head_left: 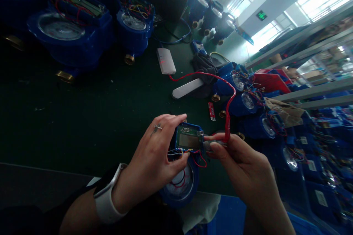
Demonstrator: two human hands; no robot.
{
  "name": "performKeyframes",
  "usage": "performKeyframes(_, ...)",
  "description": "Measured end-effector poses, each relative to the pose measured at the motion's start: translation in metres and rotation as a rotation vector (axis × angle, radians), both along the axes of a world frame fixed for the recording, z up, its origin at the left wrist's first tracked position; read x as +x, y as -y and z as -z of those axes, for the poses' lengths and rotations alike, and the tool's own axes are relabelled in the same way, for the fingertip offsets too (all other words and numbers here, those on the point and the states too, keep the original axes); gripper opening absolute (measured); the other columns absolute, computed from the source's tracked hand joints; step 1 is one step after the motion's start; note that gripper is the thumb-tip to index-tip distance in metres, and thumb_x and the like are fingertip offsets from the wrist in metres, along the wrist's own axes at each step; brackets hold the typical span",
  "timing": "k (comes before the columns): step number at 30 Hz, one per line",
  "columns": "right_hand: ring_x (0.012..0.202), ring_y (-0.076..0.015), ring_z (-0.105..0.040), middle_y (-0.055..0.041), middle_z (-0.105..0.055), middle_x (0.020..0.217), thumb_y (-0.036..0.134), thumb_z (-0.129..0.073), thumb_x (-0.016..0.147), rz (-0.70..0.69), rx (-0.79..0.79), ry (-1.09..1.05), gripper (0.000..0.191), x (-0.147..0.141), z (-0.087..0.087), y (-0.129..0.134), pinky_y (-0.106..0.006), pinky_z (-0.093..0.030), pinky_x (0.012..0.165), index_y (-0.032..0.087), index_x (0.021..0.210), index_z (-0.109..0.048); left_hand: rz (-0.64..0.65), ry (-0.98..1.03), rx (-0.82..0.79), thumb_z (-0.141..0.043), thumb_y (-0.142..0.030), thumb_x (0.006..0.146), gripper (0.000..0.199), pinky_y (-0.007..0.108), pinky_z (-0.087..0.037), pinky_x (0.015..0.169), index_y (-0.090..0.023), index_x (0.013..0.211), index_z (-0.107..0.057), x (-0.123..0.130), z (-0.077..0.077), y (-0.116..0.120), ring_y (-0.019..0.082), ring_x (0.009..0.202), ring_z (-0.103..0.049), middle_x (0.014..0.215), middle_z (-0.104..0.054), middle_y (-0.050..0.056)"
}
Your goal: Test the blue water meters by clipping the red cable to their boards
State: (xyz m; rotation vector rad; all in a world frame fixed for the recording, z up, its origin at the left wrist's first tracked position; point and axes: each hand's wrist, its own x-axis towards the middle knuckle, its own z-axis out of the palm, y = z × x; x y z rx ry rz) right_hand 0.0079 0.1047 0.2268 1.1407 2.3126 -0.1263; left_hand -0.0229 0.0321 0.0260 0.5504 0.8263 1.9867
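A blue water meter (180, 187) sits at the table's near edge, its small display module (189, 140) showing a green circuit board, a grey screen and loose coloured wires. My left hand (157, 147) grips this module from the left, with fingers at its top and thumb at its lower edge. Between the thumb and fingers of my right hand (239, 161) is a grey connector (213, 145), held against the module's right side. A red cable (227, 110) runs from the connector up and round to a white box (166, 61) with a red light.
Several blue meters with wires stand at the upper left (68, 36) and along the right (248, 102). A red battery (211, 111), a pale flat bar (187, 88) and dark cloth (204, 66) lie beyond my hands. Metal rails cross the right side.
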Motion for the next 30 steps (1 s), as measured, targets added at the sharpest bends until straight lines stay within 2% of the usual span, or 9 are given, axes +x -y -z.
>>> performKeyframes(10, 0.09, -0.003, -0.064, 0.0022, -0.061, 0.106, 0.02, -0.051, 0.105, 0.037, -0.01, 0.024, 0.011, 0.0027, -0.0033, -0.0001, -0.005, -0.054, 0.075, 0.02, 0.116, -0.055, 0.009, 0.005, 0.005, -0.066, -0.009, 0.087, 0.057, 0.025, -0.023, 0.115, -0.009, 0.139, -0.043, -0.0002, -0.0002, 0.0024, 0.018, 0.13, -0.035, 0.134, -0.045, 0.006)
performKeyframes(24, 0.092, -0.0043, -0.065, 0.0012, -0.062, 0.107, 0.016, -0.052, 0.104, 0.071, -0.013, -0.031, 0.012, 0.006, -0.0022, 0.0025, -0.005, -0.055, 0.077, 0.019, 0.115, -0.056, 0.0, 0.009, -0.009, -0.065, -0.009, 0.088, 0.056, 0.024, -0.024, 0.115, -0.009, 0.139, -0.043, 0.0, -0.0007, 0.0019, 0.017, 0.13, -0.036, 0.134, -0.045, 0.006)
performKeyframes(30, 0.086, -0.0053, -0.065, 0.0001, -0.062, 0.104, 0.017, -0.054, 0.103, 0.023, 0.076, -0.008, 0.012, 0.0065, -0.0009, 0.0064, -0.006, -0.055, 0.074, 0.016, 0.114, -0.057, 0.004, 0.006, -0.005, -0.064, -0.011, 0.088, 0.055, 0.025, -0.024, 0.115, -0.01, 0.139, -0.043, 0.0002, 0.0, 0.0028, 0.017, 0.13, -0.035, 0.134, -0.045, 0.006)
